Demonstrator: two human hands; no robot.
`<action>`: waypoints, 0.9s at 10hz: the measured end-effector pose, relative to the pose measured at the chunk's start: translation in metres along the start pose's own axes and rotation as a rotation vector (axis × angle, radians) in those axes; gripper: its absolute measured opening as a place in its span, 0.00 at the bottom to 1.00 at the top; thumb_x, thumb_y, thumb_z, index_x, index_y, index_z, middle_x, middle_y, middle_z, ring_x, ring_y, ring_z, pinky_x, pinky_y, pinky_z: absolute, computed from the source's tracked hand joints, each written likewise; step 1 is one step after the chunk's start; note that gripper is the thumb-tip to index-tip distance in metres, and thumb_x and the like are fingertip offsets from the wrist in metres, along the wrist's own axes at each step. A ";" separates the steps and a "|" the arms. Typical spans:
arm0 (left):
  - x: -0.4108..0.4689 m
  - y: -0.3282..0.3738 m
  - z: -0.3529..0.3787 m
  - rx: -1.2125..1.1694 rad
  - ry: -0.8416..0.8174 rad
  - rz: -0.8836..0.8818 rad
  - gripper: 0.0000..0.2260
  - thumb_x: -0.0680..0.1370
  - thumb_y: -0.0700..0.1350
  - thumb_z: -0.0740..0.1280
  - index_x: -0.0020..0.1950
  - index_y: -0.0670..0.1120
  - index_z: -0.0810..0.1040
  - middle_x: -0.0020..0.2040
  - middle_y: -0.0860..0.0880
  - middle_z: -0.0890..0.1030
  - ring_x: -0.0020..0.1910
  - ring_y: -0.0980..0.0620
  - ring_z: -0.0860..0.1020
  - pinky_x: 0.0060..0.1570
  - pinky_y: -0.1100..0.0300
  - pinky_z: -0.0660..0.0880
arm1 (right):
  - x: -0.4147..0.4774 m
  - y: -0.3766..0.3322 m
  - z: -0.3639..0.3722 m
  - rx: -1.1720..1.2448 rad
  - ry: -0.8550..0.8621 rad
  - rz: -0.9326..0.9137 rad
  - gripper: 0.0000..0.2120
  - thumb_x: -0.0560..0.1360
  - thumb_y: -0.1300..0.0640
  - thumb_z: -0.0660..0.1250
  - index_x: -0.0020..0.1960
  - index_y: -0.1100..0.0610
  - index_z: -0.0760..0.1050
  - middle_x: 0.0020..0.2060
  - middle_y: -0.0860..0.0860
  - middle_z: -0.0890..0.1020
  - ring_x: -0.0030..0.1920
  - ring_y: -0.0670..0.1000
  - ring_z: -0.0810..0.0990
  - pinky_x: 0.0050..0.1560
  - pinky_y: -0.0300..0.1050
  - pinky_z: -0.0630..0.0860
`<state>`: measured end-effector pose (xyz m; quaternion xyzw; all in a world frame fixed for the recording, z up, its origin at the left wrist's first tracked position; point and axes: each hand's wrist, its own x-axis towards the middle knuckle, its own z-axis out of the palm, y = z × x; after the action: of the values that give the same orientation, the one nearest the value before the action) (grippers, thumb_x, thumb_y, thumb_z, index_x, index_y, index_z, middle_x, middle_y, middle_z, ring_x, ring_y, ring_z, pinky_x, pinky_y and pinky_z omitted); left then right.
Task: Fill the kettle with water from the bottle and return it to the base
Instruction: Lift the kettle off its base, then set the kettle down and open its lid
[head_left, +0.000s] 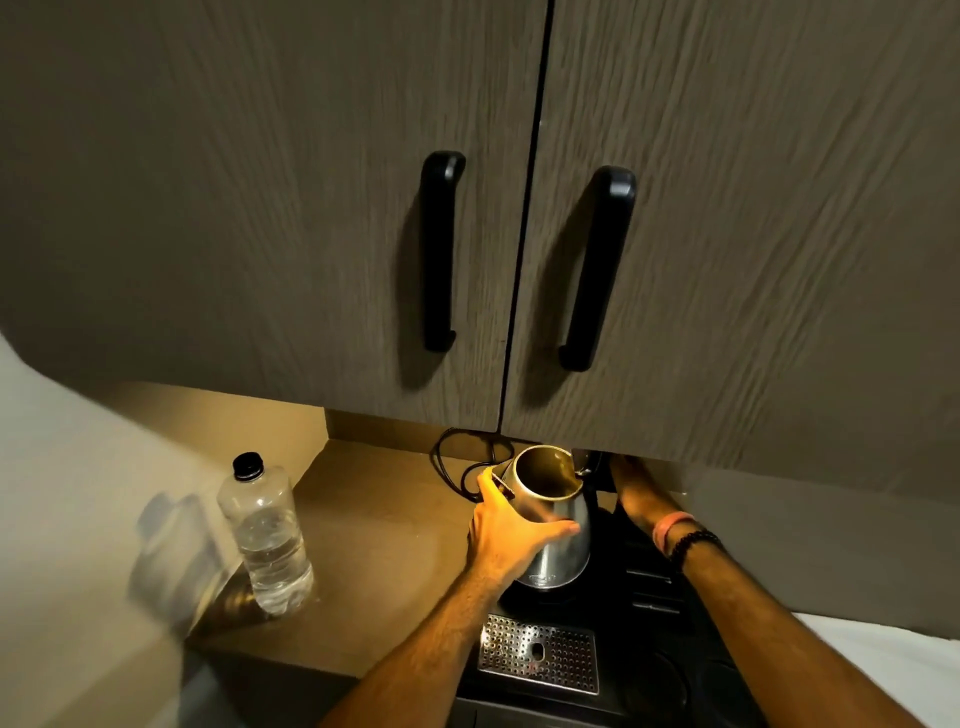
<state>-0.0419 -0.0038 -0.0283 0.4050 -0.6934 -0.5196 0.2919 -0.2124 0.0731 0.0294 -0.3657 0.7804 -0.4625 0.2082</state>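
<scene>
A steel kettle (563, 545) stands with its lid open on a black base (524, 603) on the counter. My left hand (506, 530) wraps around the kettle's left side, thumb along its front. My right hand (636, 493) reaches behind the kettle toward its handle; the fingers are hidden under the cabinet edge. A clear plastic water bottle (267, 540) with a black cap stands upright at the left, about half full.
Two cabinet doors with black handles (440, 249) hang low over the counter. A black cord (457, 467) loops behind the kettle. A black tray with a perforated metal drip plate (540, 652) sits in front of the kettle. The brown counter (374, 525) ends at the left.
</scene>
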 end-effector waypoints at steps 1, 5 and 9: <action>0.001 0.003 -0.020 0.009 0.069 0.056 0.54 0.50 0.64 0.82 0.69 0.59 0.56 0.64 0.53 0.73 0.61 0.52 0.72 0.56 0.57 0.71 | 0.002 -0.013 0.007 -0.141 -0.058 -0.033 0.12 0.83 0.50 0.54 0.60 0.52 0.73 0.58 0.61 0.78 0.58 0.61 0.75 0.54 0.53 0.72; 0.005 -0.043 -0.140 0.095 0.284 -0.024 0.58 0.47 0.64 0.83 0.70 0.52 0.59 0.66 0.48 0.74 0.63 0.46 0.74 0.55 0.54 0.74 | 0.007 -0.068 0.131 0.101 -0.324 0.037 0.21 0.82 0.51 0.56 0.70 0.62 0.70 0.69 0.59 0.74 0.67 0.58 0.73 0.62 0.45 0.68; -0.014 -0.094 -0.160 0.070 0.268 -0.154 0.59 0.50 0.54 0.86 0.73 0.48 0.56 0.69 0.45 0.71 0.68 0.43 0.70 0.64 0.48 0.71 | -0.014 -0.054 0.185 -0.307 -0.449 -0.222 0.20 0.84 0.51 0.49 0.72 0.56 0.66 0.62 0.63 0.75 0.63 0.62 0.73 0.65 0.54 0.69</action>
<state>0.1215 -0.0816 -0.0721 0.5326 -0.6329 -0.4571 0.3268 -0.0600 -0.0380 -0.0135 -0.5692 0.7308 -0.2667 0.2660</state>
